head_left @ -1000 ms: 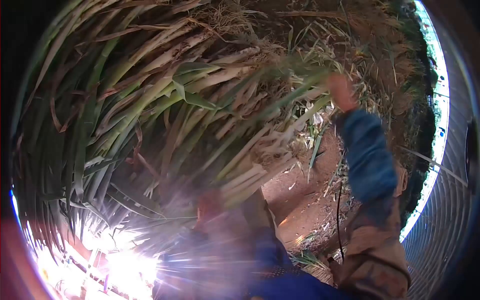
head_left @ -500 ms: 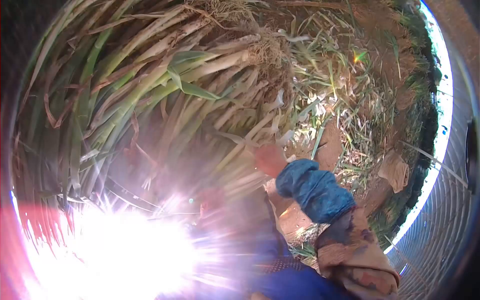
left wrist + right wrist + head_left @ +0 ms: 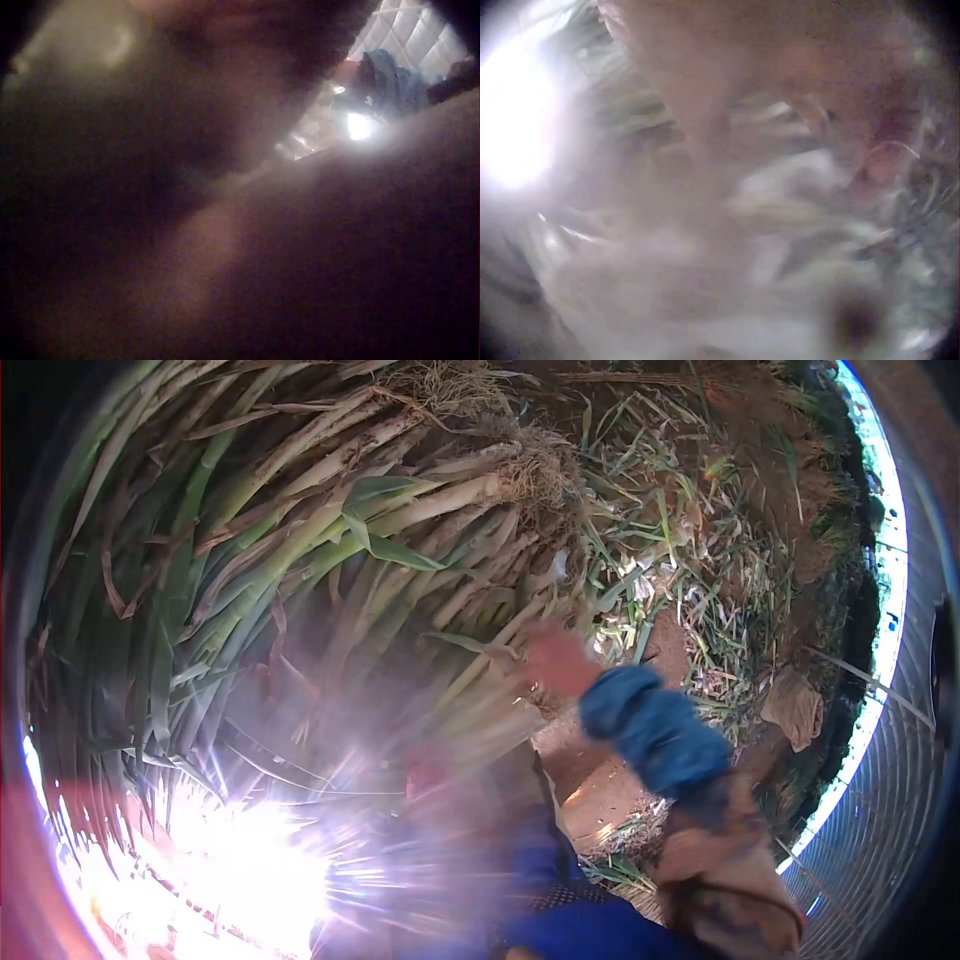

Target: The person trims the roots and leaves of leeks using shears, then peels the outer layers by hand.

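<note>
Right hand, blurred, rests against pale stalks of the big leek-like bundle filling 9 to 12 o'clock; grip unclear. Left hand sits under the bundle at 6 o'clock, glare hiding its fingers.

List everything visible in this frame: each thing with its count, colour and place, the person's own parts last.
Pile of long leek-like stalks: many, pale stems with green and dried brown leaves, filling the left and centre of the head view.
Tangled root ends: a clump, straw-coloured, at the upper ends of the stalks.
Scattered leaf trimmings: many, green and pale, on the ground at right.
Bare reddish-brown soil: one patch, lower centre.
Crumpled brown scrap: one, far right on the ground.
Sun glare: white, lower left.
Right hand: blurred, at the stalks' lower edge; grip cannot be told.
Blue sleeve cuff: one, on the right forearm.
Left hand: reddish, hazed by glare, under the stalks.
</note>
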Demonstrator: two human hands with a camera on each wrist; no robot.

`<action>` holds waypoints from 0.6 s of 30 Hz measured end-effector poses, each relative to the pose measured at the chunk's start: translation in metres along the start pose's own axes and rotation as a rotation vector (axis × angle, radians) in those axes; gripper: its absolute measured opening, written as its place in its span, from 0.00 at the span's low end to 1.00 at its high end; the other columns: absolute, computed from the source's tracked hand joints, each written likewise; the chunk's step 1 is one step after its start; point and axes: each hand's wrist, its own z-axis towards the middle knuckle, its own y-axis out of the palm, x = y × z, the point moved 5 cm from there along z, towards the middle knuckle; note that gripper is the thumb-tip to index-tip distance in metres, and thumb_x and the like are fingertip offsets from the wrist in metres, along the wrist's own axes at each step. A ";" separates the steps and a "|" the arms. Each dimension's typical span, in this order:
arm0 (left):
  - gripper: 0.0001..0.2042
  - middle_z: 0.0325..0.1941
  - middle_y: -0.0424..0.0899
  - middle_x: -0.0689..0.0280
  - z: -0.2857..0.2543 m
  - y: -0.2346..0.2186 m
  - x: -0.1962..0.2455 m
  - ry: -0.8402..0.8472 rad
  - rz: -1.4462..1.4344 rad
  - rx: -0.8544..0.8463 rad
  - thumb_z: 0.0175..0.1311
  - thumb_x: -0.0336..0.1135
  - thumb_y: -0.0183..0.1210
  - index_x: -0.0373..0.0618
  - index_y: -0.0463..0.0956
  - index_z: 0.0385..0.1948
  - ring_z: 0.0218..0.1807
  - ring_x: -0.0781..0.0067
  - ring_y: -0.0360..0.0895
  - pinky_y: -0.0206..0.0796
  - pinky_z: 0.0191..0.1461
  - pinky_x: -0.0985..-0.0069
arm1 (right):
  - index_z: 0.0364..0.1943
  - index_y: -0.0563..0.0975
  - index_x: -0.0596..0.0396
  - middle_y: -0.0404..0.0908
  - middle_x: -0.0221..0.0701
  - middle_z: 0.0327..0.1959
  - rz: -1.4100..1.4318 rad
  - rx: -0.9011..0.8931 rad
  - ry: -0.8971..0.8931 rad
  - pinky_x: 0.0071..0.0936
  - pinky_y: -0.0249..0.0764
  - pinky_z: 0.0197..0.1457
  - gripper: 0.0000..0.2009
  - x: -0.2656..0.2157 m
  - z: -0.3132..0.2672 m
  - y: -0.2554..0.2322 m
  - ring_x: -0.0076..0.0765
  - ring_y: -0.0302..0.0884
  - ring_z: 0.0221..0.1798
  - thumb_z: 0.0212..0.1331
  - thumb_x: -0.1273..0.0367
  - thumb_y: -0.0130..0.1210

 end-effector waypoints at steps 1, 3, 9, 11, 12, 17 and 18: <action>0.21 0.38 0.67 0.52 0.007 -0.015 0.000 -0.031 -0.139 -0.063 0.36 0.34 0.57 0.37 0.66 0.37 0.42 0.52 0.65 0.57 0.47 0.57 | 0.50 0.70 0.58 0.73 0.43 0.48 -0.058 0.115 -0.101 0.51 0.63 0.52 0.30 -0.030 -0.004 0.034 0.49 0.65 0.55 0.41 0.56 0.59; 0.22 0.38 0.67 0.53 0.015 -0.028 -0.003 -0.085 -0.278 -0.172 0.36 0.34 0.58 0.37 0.66 0.38 0.42 0.53 0.65 0.57 0.47 0.58 | 0.45 0.74 0.56 0.75 0.41 0.43 -0.267 0.200 -0.160 0.47 0.67 0.47 0.24 -0.077 -0.006 0.084 0.46 0.68 0.53 0.40 0.62 0.58; 0.29 0.39 0.67 0.54 0.000 0.002 -0.001 -0.021 -0.104 -0.247 0.30 0.38 0.65 0.38 0.65 0.40 0.43 0.54 0.64 0.57 0.48 0.60 | 0.31 0.77 0.55 0.78 0.38 0.33 -0.278 -0.051 -0.321 0.45 0.69 0.35 0.10 -0.012 0.008 0.061 0.46 0.76 0.38 0.45 0.66 0.53; 0.30 0.40 0.66 0.54 -0.025 0.046 -0.001 0.073 0.188 -0.146 0.29 0.38 0.66 0.38 0.65 0.40 0.43 0.54 0.64 0.57 0.47 0.60 | 0.37 0.78 0.49 0.78 0.39 0.38 -0.157 -0.003 -0.012 0.43 0.72 0.40 0.11 0.072 0.026 0.018 0.44 0.77 0.40 0.50 0.64 0.54; 0.28 0.40 0.67 0.54 -0.013 0.021 0.000 0.006 0.036 -0.157 0.33 0.38 0.64 0.38 0.65 0.41 0.44 0.55 0.65 0.58 0.48 0.61 | 0.40 0.78 0.48 0.79 0.36 0.38 -0.079 0.226 0.060 0.42 0.73 0.45 0.11 0.113 0.021 -0.033 0.40 0.77 0.41 0.50 0.66 0.55; 0.20 0.36 0.67 0.56 0.017 -0.027 0.001 -0.038 -0.215 -0.306 0.44 0.43 0.59 0.40 0.67 0.37 0.40 0.57 0.65 0.58 0.46 0.62 | 0.42 0.75 0.59 0.80 0.40 0.32 0.207 0.760 0.555 0.26 0.73 0.26 0.14 0.295 -0.055 -0.192 0.32 0.78 0.27 0.60 0.64 0.50; 0.22 0.37 0.68 0.57 0.018 -0.030 0.002 -0.032 -0.196 -0.329 0.43 0.45 0.60 0.40 0.68 0.36 0.41 0.57 0.65 0.57 0.47 0.62 | 0.45 0.74 0.57 0.79 0.43 0.35 -0.333 0.632 0.474 0.29 0.73 0.30 0.15 0.263 -0.052 -0.197 0.37 0.78 0.31 0.59 0.63 0.51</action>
